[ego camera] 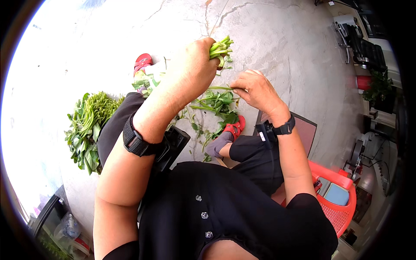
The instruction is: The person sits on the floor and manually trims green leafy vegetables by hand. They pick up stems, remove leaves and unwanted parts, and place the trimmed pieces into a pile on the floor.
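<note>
My left hand [195, 66] is closed around a bundle of green leafy-vegetable stems [222, 48], whose cut ends stick out to the right of the fist. To its right and a little lower, my right hand [255, 87] pinches a thin green stem [221, 87] between thumb and fingers. The far end of that stem runs behind my left wrist. Loose leafy stems [217, 104] lie on the floor below my hands, between my feet. A large heap of leafy greens [87, 126] sits beside my left leg.
Red sandals [235, 126] are on my feet on the cracked concrete floor [266, 39]. At the right are a red plastic chair [349, 201] holding a blue item, and a black chair [367, 50] farther off. A plastic bag [68, 226] lies at the lower left.
</note>
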A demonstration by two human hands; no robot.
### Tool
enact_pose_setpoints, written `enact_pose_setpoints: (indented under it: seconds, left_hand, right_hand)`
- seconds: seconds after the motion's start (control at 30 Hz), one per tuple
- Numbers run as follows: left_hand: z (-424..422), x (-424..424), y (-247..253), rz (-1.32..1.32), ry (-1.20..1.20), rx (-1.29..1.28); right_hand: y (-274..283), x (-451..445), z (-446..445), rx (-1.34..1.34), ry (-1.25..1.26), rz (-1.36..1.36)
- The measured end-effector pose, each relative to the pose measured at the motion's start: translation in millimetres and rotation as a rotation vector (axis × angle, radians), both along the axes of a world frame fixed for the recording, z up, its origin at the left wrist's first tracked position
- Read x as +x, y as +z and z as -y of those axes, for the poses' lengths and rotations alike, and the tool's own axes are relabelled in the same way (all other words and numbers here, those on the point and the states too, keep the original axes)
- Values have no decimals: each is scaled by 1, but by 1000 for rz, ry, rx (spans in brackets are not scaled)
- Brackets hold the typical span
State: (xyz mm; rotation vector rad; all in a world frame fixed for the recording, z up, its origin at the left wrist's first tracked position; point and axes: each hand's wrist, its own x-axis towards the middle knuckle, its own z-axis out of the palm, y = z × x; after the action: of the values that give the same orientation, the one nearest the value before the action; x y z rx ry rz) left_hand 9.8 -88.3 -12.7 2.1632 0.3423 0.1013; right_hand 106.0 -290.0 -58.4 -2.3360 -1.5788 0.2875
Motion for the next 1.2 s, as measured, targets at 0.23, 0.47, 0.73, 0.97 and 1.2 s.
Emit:
enact_pose_setpoints:
  seconds: [0.23, 0.47, 0.73, 0.97, 1.2]
  left_hand:
    - [29, -2, -16, -75, -280, 17]
    - [35, 9, -9, -203, -215, -605]
    - [39, 10, -18, -161, -147, -648]
    - [41, 10, -14, -148, -201, -693]
    - [34, 8, 8, -134, -213, -649]
  right_hand:
    - [55, -21, -9, 326, -30, 68]
    - [50, 5, 8, 686, -404, -301]
    - [44, 13, 19, 344, -639, -1071]
    - [37, 4, 10, 728, -692, -1573]
    - [36, 2, 9, 741, -690, -1487]
